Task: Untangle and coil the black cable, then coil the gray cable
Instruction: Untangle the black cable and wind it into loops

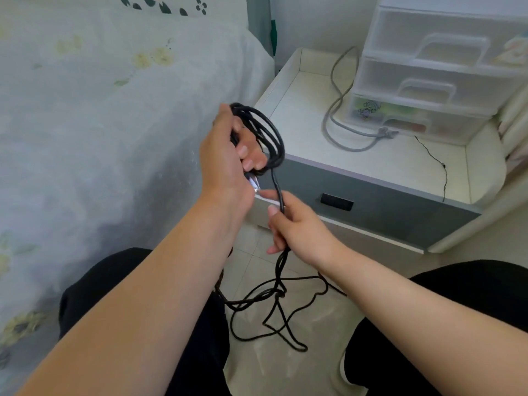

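Two cables to count, one black, one gray. My left hand (pixel 225 155) curls its fingers through the finished loops of the black cable (pixel 265 132), keeping the coil from springing apart. My right hand (pixel 297 227) pinches the trailing strand to feed slack; the rest lies tangled on the floor. The gray cable (pixel 340 110) lies loose on the nightstand (pixel 400 164), awaiting its turn.

A home bedroom: floral-sheeted bed (pixel 100 110) beside a nightstand (pixel 371 195) with plastic drawers (pixel 428 67)
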The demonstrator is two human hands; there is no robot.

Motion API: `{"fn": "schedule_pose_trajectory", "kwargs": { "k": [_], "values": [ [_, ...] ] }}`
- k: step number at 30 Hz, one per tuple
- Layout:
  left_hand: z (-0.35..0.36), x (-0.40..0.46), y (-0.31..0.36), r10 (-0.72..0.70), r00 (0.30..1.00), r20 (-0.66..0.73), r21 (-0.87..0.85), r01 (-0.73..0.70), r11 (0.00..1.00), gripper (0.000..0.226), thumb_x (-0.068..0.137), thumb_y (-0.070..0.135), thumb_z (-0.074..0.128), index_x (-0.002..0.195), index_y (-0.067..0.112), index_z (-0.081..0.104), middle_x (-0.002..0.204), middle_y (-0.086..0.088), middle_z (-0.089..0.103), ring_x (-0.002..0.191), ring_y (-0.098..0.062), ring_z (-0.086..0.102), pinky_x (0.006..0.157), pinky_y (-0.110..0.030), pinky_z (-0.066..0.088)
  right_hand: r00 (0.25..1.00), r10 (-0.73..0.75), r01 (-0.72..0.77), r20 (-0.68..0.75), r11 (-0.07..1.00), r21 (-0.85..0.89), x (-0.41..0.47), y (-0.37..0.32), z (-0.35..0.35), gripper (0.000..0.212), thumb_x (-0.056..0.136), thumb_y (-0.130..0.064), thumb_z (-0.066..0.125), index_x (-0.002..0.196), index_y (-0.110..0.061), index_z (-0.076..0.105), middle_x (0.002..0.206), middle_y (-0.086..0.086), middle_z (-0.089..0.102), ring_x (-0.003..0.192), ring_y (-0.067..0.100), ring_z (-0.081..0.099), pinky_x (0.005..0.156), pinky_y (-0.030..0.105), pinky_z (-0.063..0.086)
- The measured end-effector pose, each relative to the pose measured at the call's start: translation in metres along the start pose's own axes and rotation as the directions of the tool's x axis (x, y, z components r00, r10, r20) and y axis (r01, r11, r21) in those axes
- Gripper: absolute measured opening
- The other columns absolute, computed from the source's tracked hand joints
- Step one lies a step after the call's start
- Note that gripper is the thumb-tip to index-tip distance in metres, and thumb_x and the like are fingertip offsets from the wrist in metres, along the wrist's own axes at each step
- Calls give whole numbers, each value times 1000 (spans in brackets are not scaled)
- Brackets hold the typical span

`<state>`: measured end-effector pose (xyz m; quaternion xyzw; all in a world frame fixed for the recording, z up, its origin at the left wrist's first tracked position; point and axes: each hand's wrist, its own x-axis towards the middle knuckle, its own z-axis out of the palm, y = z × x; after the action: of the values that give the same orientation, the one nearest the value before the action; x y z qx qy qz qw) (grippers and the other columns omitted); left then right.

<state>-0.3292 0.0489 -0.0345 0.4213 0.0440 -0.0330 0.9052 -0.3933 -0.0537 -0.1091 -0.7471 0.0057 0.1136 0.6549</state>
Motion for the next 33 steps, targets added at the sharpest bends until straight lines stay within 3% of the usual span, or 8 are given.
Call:
{"fn": "schedule_pose_trajectory", "kwargs": {
  "k": [6,10,12,14,19,23,28,33],
  "values": [
    [9,-1,-3,305,940,-151,220,-269,938,39,104,34,35,69,16,31,49,3,29,42,-13,23,41,-24,23,993,21,-47,-114,971,-232,-4,-9,-3,18,96,-22,50,110,-22,39,70,4,57,49,6,60,66,35,54],
    [15,-5,-12,470,879,-84,348,-416,840,33,104,29,35,74,15,32,52,-1,30,44,-14,28,41,-27,25,996,9,-27,-88,978,-205,-3,-9,-4,13,93,-15,54,106,-18,52,73,-5,63,57,8,65,76,42,57],
    [13,-4,-18,515,857,17,426,-472,772,28,102,33,36,80,16,36,55,-1,35,46,-13,33,42,-27,30,999,-5,-6,-48,975,-220,-3,-12,-8,22,95,-13,52,116,-17,54,73,-7,63,56,6,62,74,35,56],
    [8,0,-24,561,796,227,537,-582,610,32,97,51,40,89,19,42,60,2,42,51,-13,41,48,-29,36,999,-41,37,-10,968,-248,-2,-17,-15,26,96,-11,48,120,-16,56,73,-7,64,52,4,56,63,23,50],
    [-5,4,-39,438,571,695,650,-759,-42,80,89,64,29,99,-11,53,56,-9,58,45,-27,55,41,-35,43,990,-126,141,65,911,-388,-7,-28,-29,14,96,-9,44,98,-23,47,74,-6,66,51,2,50,53,15,40],
    [-10,4,-39,366,496,787,598,-760,-254,84,91,64,21,95,-12,56,47,2,41,34,-23,44,40,-19,24,984,-134,171,115,889,-425,-9,-31,-36,11,97,-11,45,106,-11,39,71,-9,66,45,2,47,46,14,36],
    [-15,3,-35,265,540,799,600,-741,-301,83,94,63,14,88,-8,56,48,10,29,35,-15,24,43,-11,6,976,-152,209,157,862,-463,-9,-30,-42,3,96,-12,46,95,-10,47,63,-15,64,48,2,48,49,15,38],
    [-16,0,-33,10,689,724,633,-659,-405,72,91,63,20,95,-1,52,51,7,30,48,-26,42,43,-29,15,968,-184,240,170,879,-412,-12,-31,-44,19,93,-10,51,97,-21,36,69,-10,59,62,8,52,62,27,45]
  ]
}}
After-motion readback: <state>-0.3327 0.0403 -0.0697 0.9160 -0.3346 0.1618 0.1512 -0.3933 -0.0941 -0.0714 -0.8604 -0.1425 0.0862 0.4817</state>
